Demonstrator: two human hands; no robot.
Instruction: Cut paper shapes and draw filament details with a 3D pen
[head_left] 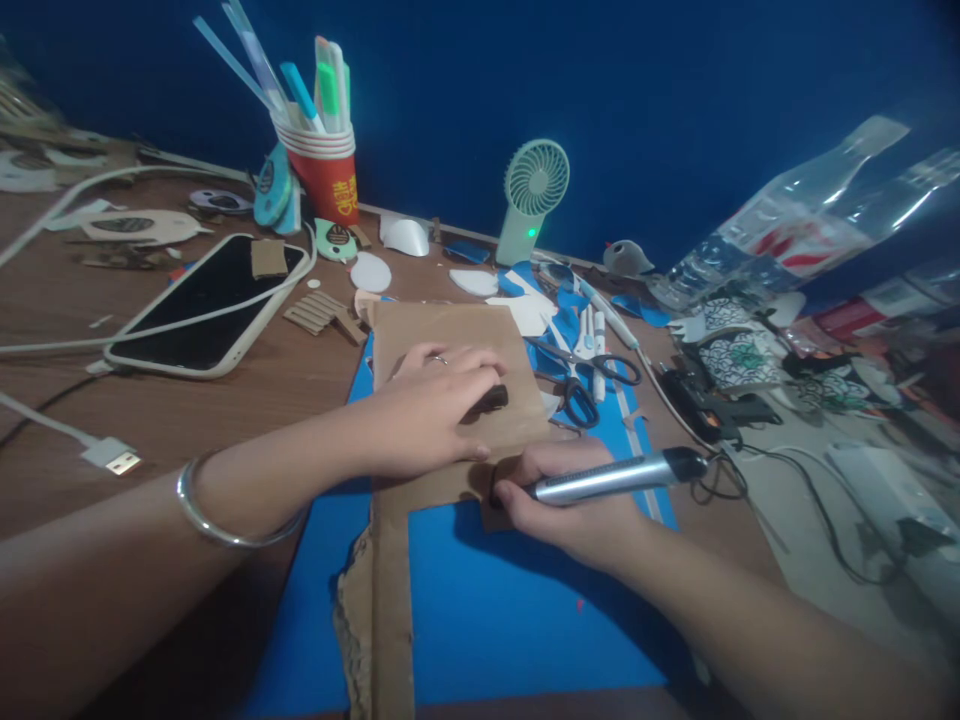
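Note:
My left hand (442, 405) lies spread on a piece of brown cardboard (465, 325), fingers bent over and the thumb apart. Close by its fingertips is a small dark item (491, 400) that I cannot make out, partly covered by the hand. My right hand (559, 490) is closed around a silver marker pen (615, 477) with a dark end. The pen slants down to the left, and its tip is hidden behind the fingers at the lower edge of the cardboard. Beneath the cardboard lies a blue mat (525, 610).
Scissors (577, 385) lie right of the cardboard. Behind stand a small fan (532, 195) and a red cup (326, 175) of pens. A phone (210, 305) with cables is at left. Plastic bottles (787, 215), a black glue gun (712, 405) and scraps crowd the right.

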